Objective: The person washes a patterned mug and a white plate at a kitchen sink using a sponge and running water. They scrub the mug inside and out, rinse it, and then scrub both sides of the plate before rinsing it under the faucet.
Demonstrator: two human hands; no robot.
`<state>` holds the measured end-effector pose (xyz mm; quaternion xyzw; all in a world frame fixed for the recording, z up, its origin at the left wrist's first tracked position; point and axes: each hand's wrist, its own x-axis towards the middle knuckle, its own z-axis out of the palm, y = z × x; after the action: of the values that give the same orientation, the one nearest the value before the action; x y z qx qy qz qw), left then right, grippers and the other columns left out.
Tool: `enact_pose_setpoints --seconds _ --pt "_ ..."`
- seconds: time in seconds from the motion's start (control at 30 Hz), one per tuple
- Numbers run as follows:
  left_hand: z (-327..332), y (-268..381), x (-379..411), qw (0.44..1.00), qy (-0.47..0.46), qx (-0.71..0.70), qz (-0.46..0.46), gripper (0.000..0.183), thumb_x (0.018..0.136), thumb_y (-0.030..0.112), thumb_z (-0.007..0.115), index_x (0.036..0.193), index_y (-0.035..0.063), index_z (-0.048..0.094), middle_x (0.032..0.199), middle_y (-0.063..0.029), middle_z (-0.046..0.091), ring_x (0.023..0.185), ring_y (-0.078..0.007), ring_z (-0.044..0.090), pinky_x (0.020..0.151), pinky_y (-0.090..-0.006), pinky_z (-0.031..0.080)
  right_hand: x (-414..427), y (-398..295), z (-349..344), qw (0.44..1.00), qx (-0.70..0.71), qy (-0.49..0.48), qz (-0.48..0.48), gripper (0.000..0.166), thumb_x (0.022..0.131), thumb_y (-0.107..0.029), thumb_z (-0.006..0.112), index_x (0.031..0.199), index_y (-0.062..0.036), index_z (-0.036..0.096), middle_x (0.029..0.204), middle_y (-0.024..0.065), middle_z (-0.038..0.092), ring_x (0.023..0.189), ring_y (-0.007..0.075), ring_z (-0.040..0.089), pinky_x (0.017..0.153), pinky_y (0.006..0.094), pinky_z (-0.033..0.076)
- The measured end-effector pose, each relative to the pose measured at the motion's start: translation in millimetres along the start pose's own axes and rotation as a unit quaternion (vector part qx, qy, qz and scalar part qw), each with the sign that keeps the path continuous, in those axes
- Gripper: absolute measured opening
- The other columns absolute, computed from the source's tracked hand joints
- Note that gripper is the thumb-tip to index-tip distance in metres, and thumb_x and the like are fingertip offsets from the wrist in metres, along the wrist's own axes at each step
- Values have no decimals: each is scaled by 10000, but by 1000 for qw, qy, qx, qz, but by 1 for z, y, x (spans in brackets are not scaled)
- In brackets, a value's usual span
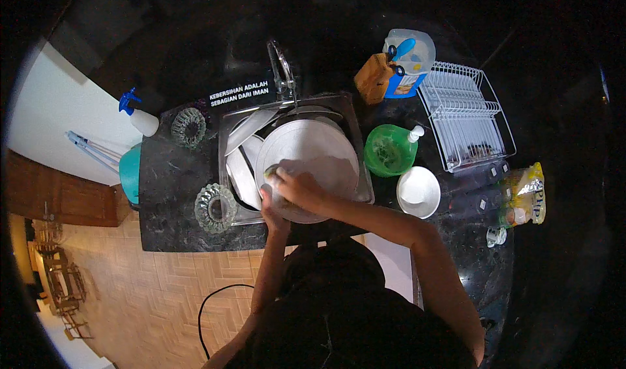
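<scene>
A large round pale metal pan or lid [313, 141] lies over the right part of the sink [363, 173]. My left hand [275, 217] grips its near-left edge, thumb on top. My right hand [301, 190] holds a small greenish sponge [271, 172] against the inner left side of the round piece. To the left, white dishes [243, 180] lean in the sink, with a long pale dish [252, 128] tilted behind them. Part of another round vessel [308, 109] shows behind the large piece. The faucet [283, 73] stands at the sink's back edge.
On the right stand a green soap tub [386, 156] with a white pump, a white bowl [418, 193] and a white wire dish rack [467, 114]. Glass bowls [215, 208] and a spray bottle [143, 122] sit left. A wooden block [374, 78] stands behind.
</scene>
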<state>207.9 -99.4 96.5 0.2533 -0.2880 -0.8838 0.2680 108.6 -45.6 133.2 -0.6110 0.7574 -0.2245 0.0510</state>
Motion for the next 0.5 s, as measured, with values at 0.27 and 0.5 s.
enact_pose_setpoints --seconds 0.27,0.5 --pt "5 1 -3 994 93 17 45 603 806 470 389 1194 16 303 1133 -126 402 986 -276 439 848 -375 360 33 67 -5 950 -239 172 109 446 667 -142 542 1099 -91 445 1050 127 447 763 250 535 526 315 476" --pt "-9 3 -1 995 68 44 53 569 820 479 344 1158 21 346 1081 -120 435 966 -254 451 837 -374 365 -15 54 8 944 -257 113 173 413 670 -189 554 1058 -76 471 1022 139 492 684 233 567 504 350 485"
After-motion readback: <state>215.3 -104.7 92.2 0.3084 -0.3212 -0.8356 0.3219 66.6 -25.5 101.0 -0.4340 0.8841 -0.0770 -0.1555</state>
